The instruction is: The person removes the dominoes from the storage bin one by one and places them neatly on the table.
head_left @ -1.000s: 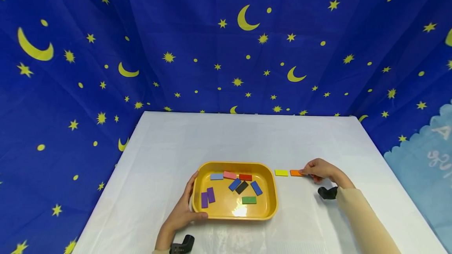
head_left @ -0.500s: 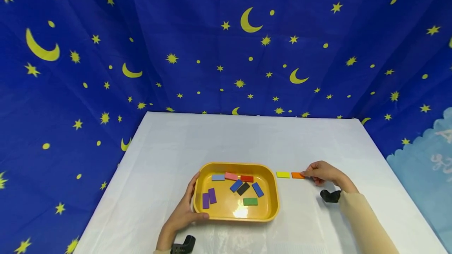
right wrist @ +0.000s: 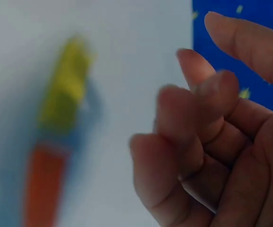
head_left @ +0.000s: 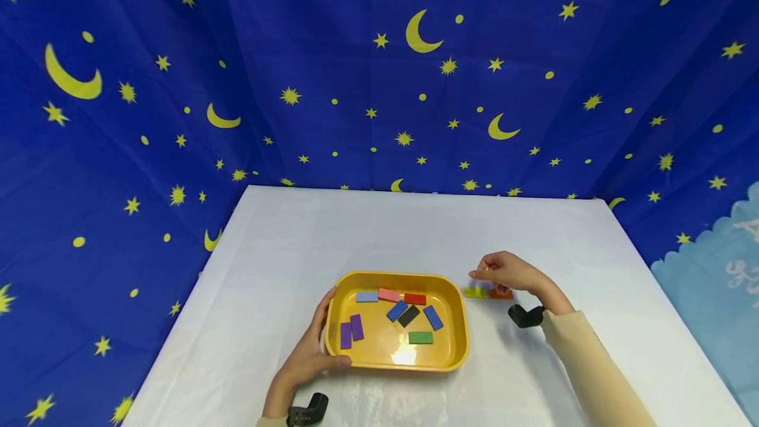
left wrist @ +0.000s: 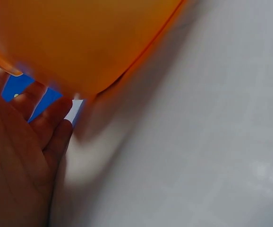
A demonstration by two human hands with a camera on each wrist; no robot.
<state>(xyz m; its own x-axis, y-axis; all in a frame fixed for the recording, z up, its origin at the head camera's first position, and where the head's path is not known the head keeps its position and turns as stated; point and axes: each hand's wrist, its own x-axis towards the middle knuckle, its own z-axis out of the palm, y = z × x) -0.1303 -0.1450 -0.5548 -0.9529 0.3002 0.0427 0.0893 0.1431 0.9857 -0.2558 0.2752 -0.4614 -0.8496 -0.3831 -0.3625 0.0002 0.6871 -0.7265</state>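
Observation:
My left hand (head_left: 304,356) grips the left end of a yellow plastic tray (head_left: 376,331), its thumb on the near rim and its fingers along the outer side. In the left wrist view those fingers (left wrist: 54,116) lie against the tray's outer wall (left wrist: 80,52). To the right of the tray, a yellow tile (head_left: 471,293) and an orange tile (head_left: 504,295) lie end to end with a small gap. My right hand (head_left: 512,272) hovers just above and behind them. Its fingers are loosely bent and hold nothing, as the right wrist view shows.
Inside the tray lie several flat tiles, among them a green tile (head_left: 421,338), a black tile (head_left: 408,316), a red tile (head_left: 415,298) and a purple tile (head_left: 357,327). A white cloth (head_left: 332,229) covers the table. Behind it hangs a blue starry curtain (head_left: 356,78).
My right hand has let go of the orange tile, lifted and moved left over the two tiles. The left hand and the tray keep their place.

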